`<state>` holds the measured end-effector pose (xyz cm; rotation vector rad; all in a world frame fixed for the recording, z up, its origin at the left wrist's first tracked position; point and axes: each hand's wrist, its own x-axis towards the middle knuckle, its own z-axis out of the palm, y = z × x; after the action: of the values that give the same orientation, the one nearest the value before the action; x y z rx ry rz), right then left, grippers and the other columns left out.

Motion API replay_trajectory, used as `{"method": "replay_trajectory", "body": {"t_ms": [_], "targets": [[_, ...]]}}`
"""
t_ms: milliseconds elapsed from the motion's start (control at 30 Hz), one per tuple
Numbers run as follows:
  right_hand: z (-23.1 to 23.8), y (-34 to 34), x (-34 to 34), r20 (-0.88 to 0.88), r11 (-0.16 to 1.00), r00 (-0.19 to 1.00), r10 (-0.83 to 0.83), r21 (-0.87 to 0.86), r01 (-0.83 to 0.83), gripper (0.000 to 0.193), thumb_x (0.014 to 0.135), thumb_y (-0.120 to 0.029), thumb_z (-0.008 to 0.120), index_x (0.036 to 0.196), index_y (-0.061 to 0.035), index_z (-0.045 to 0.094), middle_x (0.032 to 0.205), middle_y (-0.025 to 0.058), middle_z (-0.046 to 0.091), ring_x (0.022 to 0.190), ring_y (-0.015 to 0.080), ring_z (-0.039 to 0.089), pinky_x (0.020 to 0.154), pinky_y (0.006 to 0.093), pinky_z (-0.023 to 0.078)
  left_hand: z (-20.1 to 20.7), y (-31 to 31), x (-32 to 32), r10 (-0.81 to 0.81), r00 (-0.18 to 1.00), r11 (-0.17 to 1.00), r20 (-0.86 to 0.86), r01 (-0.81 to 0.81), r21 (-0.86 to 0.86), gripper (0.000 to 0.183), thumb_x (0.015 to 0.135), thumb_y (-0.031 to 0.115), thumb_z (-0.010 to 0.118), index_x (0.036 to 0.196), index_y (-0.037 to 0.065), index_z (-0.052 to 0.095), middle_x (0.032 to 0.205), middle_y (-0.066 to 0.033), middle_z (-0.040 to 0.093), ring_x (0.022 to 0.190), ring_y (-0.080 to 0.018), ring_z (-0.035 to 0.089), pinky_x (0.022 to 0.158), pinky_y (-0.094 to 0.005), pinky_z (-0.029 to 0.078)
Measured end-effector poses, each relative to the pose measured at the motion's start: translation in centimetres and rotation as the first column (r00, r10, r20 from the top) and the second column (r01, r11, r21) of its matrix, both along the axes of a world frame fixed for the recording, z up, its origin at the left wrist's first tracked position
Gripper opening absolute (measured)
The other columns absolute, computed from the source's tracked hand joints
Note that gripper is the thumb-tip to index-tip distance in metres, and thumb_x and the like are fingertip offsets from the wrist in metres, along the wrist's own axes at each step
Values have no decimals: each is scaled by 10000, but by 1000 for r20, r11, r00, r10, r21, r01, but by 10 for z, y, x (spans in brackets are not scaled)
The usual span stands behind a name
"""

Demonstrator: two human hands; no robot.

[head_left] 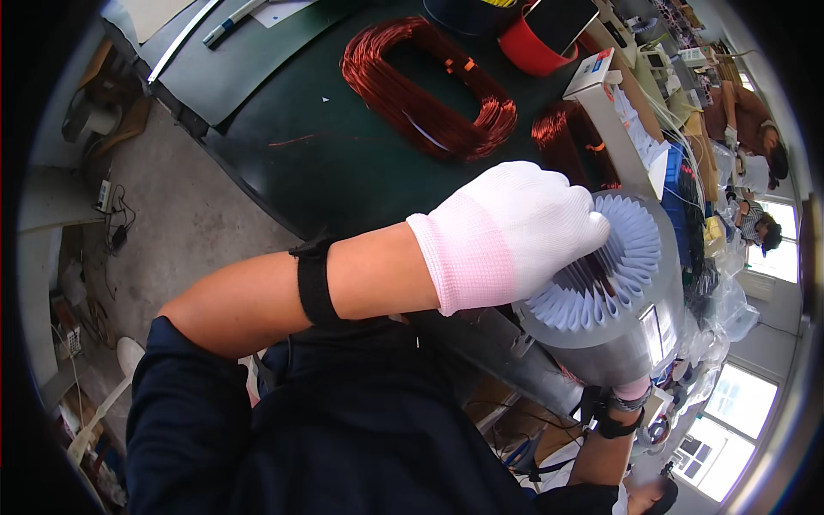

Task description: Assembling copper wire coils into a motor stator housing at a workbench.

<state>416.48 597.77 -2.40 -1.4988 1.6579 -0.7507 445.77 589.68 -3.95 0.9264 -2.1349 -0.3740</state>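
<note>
A motor stator, a grey metal cylinder, stands on the right with its open end facing up. Pale blue-white paper slot liners ring its bore in folded loops. My left hand, in a white knit glove with a pink cuff, is closed at the edge of this ring. Its curled fingertips are turned away, so whatever they grip is hidden. Of my right hand only the pink glove cuff and wrist show, at the near right side of the stator. The cylinder covers its fingers.
Coils of red-brown copper wire lie on the dark green table. Behind them are a red container with a phone on it and a white carton. Other people are farther right.
</note>
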Motion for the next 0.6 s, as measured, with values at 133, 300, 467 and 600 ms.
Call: {"method": "replay_trajectory", "body": {"t_ms": [133, 300, 467, 600], "targets": [[5, 1, 2, -15, 1000, 1000, 2, 8, -2, 406, 903, -61, 691, 1295, 10, 610, 1275, 161, 670, 1120, 283, 689, 930, 366, 562, -5, -4, -2, 32, 997, 999, -69, -34, -25, 123, 785, 88, 695, 901, 86, 653, 831, -103, 661, 796, -308, 701, 692, -416, 566], [-5, -3, 3, -4, 1000, 1000, 23, 22, -23, 409, 902, -62, 692, 1296, 9, 609, 1276, 162, 669, 1121, 286, 689, 932, 366, 562, -6, -1, -6, 89, 993, 993, -82, -82, 86, 105, 786, 75, 693, 887, 62, 666, 808, -128, 674, 800, -327, 708, 708, -427, 574], [1, -5, 6, -32, 999, 999, 38, 27, -37, 412, 900, -62, 693, 1297, 8, 608, 1277, 164, 668, 1122, 289, 688, 933, 365, 562, -1, -3, -8, 87, 995, 993, -43, -84, 84, 114, 776, 86, 706, 878, 54, 667, 802, -134, 679, 801, -328, 713, 712, -429, 576], [-4, -8, 9, -27, 997, 997, 73, 38, -71, 414, 899, -63, 693, 1298, 7, 607, 1278, 166, 667, 1122, 292, 688, 934, 365, 562, -6, 0, -8, 125, 992, 992, 21, -125, 18, 132, 780, 124, 712, 884, 71, 651, 808, -100, 659, 791, -292, 700, 697, -409, 554]]}}
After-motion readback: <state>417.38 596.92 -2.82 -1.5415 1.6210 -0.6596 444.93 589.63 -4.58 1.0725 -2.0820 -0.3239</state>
